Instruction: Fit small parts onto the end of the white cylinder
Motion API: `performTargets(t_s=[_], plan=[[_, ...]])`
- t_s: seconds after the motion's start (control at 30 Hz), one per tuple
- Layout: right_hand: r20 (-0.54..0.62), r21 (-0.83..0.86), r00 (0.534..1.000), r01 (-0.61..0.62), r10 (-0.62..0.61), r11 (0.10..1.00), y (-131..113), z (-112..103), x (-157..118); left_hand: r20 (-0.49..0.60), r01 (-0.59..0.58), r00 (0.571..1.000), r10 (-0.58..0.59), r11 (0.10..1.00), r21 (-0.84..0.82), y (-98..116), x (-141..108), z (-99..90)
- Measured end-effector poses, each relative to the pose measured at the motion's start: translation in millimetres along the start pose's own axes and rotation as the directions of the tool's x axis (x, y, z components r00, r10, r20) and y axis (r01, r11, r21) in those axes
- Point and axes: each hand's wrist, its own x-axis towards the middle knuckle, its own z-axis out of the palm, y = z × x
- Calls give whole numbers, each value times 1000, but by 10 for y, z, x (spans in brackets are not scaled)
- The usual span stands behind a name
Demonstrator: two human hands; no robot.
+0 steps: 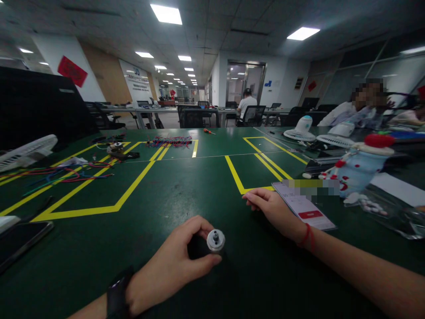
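Observation:
Thumb and fingers of my left hand (179, 252) are wrapped round a small silver metal cylinder (215, 241), which stands upright with a short shaft on its top. My right hand (274, 210) is apart from it, further right, over the green table (172, 190). Its fingers are curled with the thumb and fingertips together; whether something small is between them is hidden. Beside and partly behind the right hand lies a phone (315, 215) with a lit screen and a red button.
Yellow tape (136, 186) marks the table. Wires (73, 170) and a dark phone (25, 239) lie left, a wire bundle (171, 141) and screwdriver (208, 131) at the back. A blue cup (363, 166), a plastic bag (395, 219) and white fans (300, 129) are right. People sit beyond.

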Motion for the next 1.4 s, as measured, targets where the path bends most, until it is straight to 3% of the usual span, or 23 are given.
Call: performTargets(t_s=[0.1, 0.17, 0.27, 0.33, 0.43, 0.5, 0.63, 0.73, 0.83, 0.93, 1.03, 1.2, 1.27, 1.4], plan=[[48, -35, 999, 22, -20, 999, -74, 30, -49, -3, -6, 1000, 6, 1000, 4, 8, 1, 2], [120, -133, 989, 102, -86, 986, -151, 51, -95, -11, -8, 1000, 8, 1000, 12, 12, 6, 0], [246, -250, 933, 322, -262, 913, -304, 119, -200, -12, -10, 1000, 10, 1000, 20, 8, 14, -5], [236, -203, 895, 427, -379, 881, -434, 202, -294, -11, -14, 1000, 14, 1000, 26, 2, 13, -5], [249, -175, 854, 504, -457, 846, -624, 345, -411, -16, -20, 1000, 21, 999, 40, -8, 7, 4], [255, -185, 846, 518, -468, 835, -706, 399, -431, -21, -25, 999, 26, 999, 42, -10, 3, 11], [151, -116, 880, 468, -450, 876, -700, 312, -359, -18, -20, 1000, 20, 1000, 23, 5, 3, 13], [287, -132, 882, 422, -373, 897, -570, 177, -338, -5, -10, 1000, 10, 1000, 12, 18, 7, 2], [454, -228, 842, 427, -293, 875, -421, 125, -383, 2, -2, 1000, 2, 1000, 8, 23, 8, -5], [498, -258, 825, 434, -265, 863, -352, 132, -425, -8, 5, 1000, -5, 1000, 11, 25, 5, -6], [421, -166, 868, 359, -263, 919, -365, 102, -389, 4, 12, 1000, -12, 1000, 4, 24, 7, -10], [18, -3, 988, 153, -153, 988, -254, -34, -147, -7, 1, 1000, -1, 1000, 4, 16, 12, -18], [-112, -15, 992, 52, -54, 999, -123, -72, -41, -2, 2, 1000, -2, 1000, -4, 16, 12, -19], [-131, -49, 991, -3, -4, 999, 67, -93, 55, 5, 7, 1000, -7, 1000, -14, 24, 9, -19]])
